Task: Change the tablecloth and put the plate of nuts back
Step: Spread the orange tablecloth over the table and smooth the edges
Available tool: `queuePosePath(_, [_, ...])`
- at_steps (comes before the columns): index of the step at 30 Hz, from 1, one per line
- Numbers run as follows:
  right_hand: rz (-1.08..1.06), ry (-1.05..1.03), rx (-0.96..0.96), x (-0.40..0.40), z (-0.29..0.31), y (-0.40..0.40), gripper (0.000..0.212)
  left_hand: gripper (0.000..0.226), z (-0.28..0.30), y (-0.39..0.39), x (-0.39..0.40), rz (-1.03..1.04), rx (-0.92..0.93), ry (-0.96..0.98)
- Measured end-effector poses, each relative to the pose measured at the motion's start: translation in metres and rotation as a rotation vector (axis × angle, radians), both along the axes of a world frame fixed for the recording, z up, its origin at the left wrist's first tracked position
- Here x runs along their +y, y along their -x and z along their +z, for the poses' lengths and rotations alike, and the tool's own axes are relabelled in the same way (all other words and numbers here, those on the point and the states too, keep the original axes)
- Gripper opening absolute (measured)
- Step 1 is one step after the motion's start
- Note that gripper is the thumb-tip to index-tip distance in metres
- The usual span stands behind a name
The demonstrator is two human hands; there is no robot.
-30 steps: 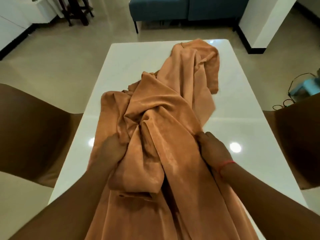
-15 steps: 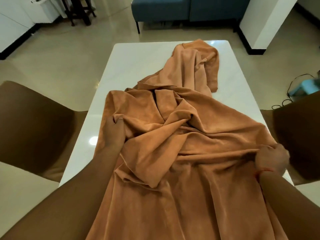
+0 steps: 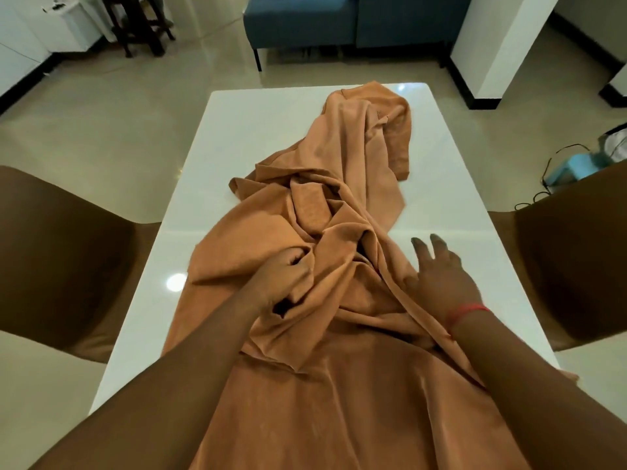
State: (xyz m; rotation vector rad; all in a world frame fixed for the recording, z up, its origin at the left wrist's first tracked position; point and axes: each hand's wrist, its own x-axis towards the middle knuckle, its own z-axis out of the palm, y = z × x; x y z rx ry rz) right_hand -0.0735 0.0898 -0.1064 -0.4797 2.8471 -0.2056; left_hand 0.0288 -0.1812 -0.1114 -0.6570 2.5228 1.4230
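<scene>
An orange tablecloth [image 3: 342,184] lies bunched in a long crumpled strip down the middle of the white table [image 3: 258,130], from the far edge to the near edge. My left hand [image 3: 283,281] grips a fold of the cloth near the middle of the table. My right hand [image 3: 441,279] hovers flat with fingers spread at the cloth's right edge, holding nothing. No plate of nuts is in view.
Brown chairs stand at the table's left side [image 3: 61,259] and right side [image 3: 573,266]. A blue sofa [image 3: 339,22] sits beyond the far end. A white pillar [image 3: 498,45] is at the back right, a dark stool [image 3: 142,25] at the back left, a light blue object with cables [image 3: 570,167] on the floor at right.
My right hand let go of the cloth at the right table edge and came back toward the middle, now spread flat. The spread cloth has gathered back into a narrow bunch. My left hand shifted right, still gripping.
</scene>
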Motion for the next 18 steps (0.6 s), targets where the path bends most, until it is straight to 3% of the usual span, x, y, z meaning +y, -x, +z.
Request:
queuePosePath(1, [0.007, -0.051, -0.092, -0.001, -0.005, 0.0, 0.057, 0.025, -0.001, -0.005, -0.004, 0.018, -0.003, 0.096])
queuePosePath(3, [-0.009, -0.088, -0.191, 0.013, -0.014, 0.003, 0.042, 0.034, -0.003, -0.017, -0.022, 0.148, -0.015, 0.237])
queuePosePath(6, [-0.382, 0.168, 0.07, 0.067, -0.02, 0.012, 0.014, 0.032, -0.011, -0.046, -0.06, 0.43, 0.073, 0.313])
queuePosePath(8, [-0.641, 0.244, 0.11, 0.105, -0.021, 0.008, 0.028, 0.025, -0.014, -0.064, -0.072, 0.615, 0.137, 0.272])
queuePosePath(11, [-0.953, 0.391, -0.022, 0.145, -0.027, 0.001, 0.041, 0.024, -0.017, -0.075, -0.068, 0.757, 0.118, 0.245])
queuePosePath(15, [-0.789, 0.337, -0.032, 0.148, -0.026, -0.009, 0.031, 0.034, -0.013, -0.073, -0.048, 0.573, 0.212, 0.205])
queuePosePath(18, [-0.579, 0.239, 0.269, 0.137, -0.029, -0.036, 0.033, 0.042, -0.011, -0.077, -0.025, 0.37, 0.156, 0.157])
